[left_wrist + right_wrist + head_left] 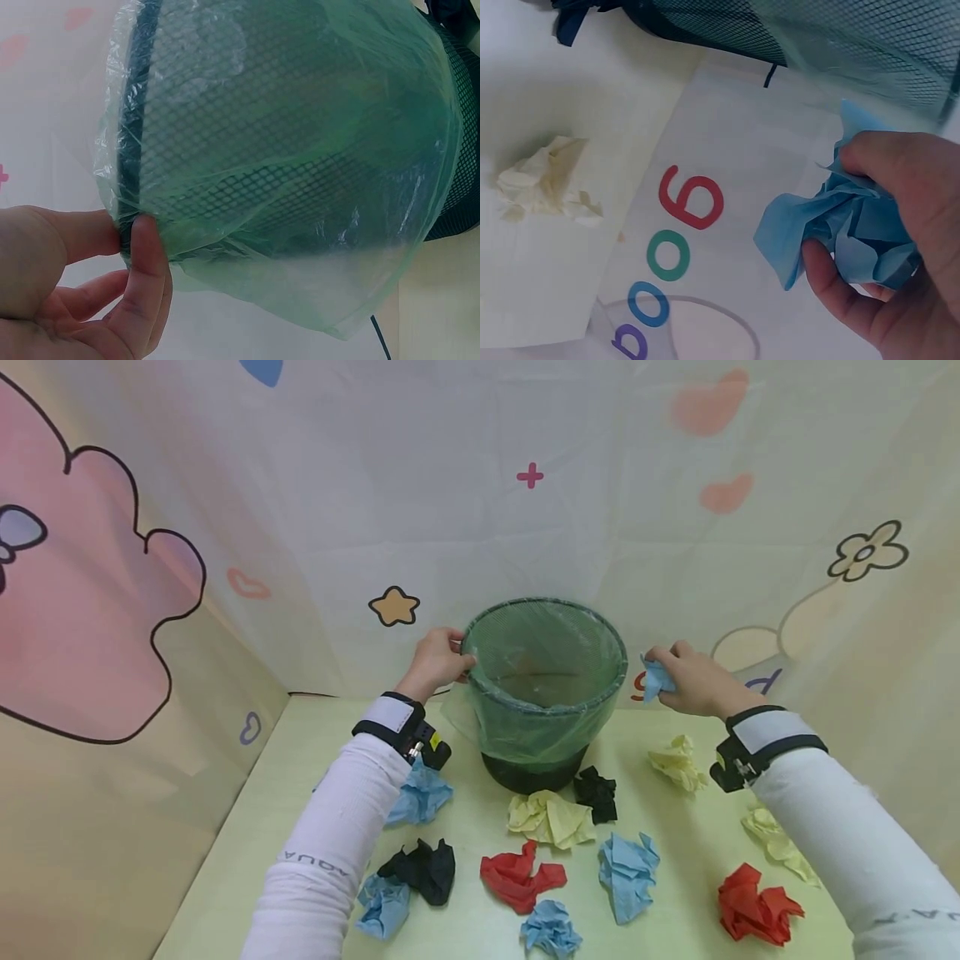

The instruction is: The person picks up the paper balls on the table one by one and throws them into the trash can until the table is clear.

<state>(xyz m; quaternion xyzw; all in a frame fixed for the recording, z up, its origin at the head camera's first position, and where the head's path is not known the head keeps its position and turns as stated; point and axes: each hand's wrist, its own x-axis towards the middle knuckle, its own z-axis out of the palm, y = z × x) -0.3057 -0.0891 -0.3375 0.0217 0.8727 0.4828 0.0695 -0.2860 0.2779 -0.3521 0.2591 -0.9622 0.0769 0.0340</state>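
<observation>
A dark mesh wastebasket [536, 768], lined with a thin green plastic bag [540, 731] folded over its rim, stands at the back of the table. My left hand [438, 662] pinches the rim and bag at the left side, thumb and fingers on either side of the edge in the left wrist view. In my right hand [693, 681] is a crumpled piece of blue paper [855, 225], gripped between thumb and fingers. That hand is raised just right of the basket, near rim height. Part of the blue paper is hidden by the fingers.
Crumpled papers lie around the basket's front: yellow [551, 820], black [596, 793], red [521, 877] and blue [628, 875]. Another red one [757, 906] and a yellow one [677, 764] lie to the right. A printed curtain [585, 527] hangs close behind.
</observation>
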